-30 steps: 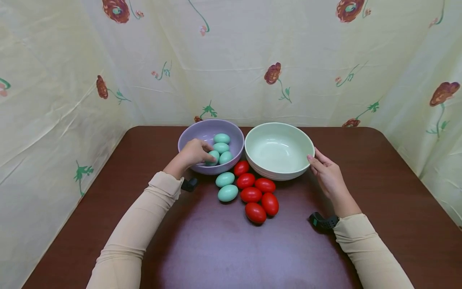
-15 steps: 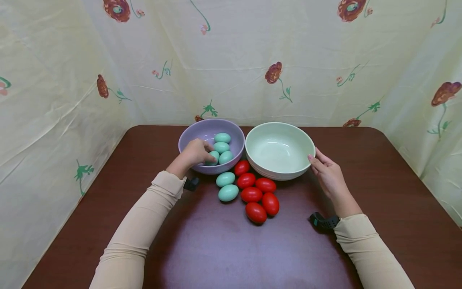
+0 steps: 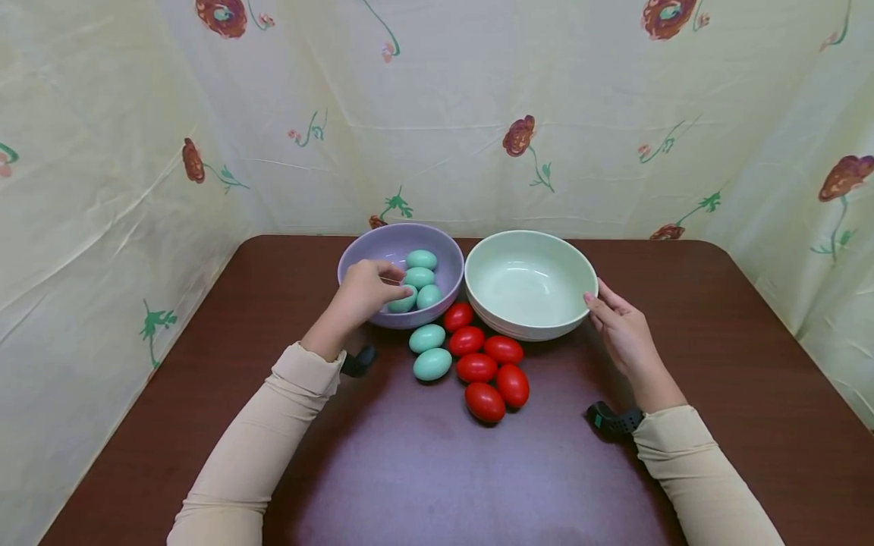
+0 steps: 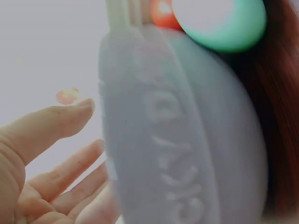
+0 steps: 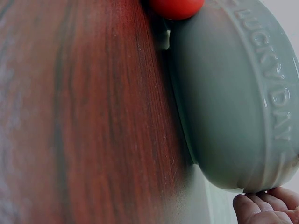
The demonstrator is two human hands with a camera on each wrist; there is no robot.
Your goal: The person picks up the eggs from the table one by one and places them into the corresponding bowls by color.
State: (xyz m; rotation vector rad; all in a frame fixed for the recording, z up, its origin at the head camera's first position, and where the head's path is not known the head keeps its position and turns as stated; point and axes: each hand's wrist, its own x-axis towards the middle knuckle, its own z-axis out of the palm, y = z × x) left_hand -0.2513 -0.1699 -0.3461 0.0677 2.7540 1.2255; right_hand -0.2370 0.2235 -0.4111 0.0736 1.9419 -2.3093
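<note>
Left fingers parted over the eggs, right hand at a bowl's rim

Near the far edge of the table (image 3: 410,478), the left hand (image 3: 362,292) hangs over a lavender bowl (image 3: 374,249), its thumb and fingers spread around nothing. Four mint-green eggs (image 3: 419,277) lie inside; whether the thumb touches the nearest one, I cannot tell. The right hand (image 3: 624,334) pinches the right side of a pale-green bowl (image 3: 526,280), thumb at the rim, fingers against the outer wall. Toward the near edge from the bowls lie two loose mint-green eggs (image 3: 432,365) and six red eggs (image 3: 476,368).

The eggs look smooth and hard, probably light and apt to roll; whether they would crack is unclear. A thumb-and-fingertip grip across the middle should suit them best. The bowls look glossy, stiff and perhaps heavier, possibly breakable, so the rim with fingers supporting the wall seems the safest hold.
</note>
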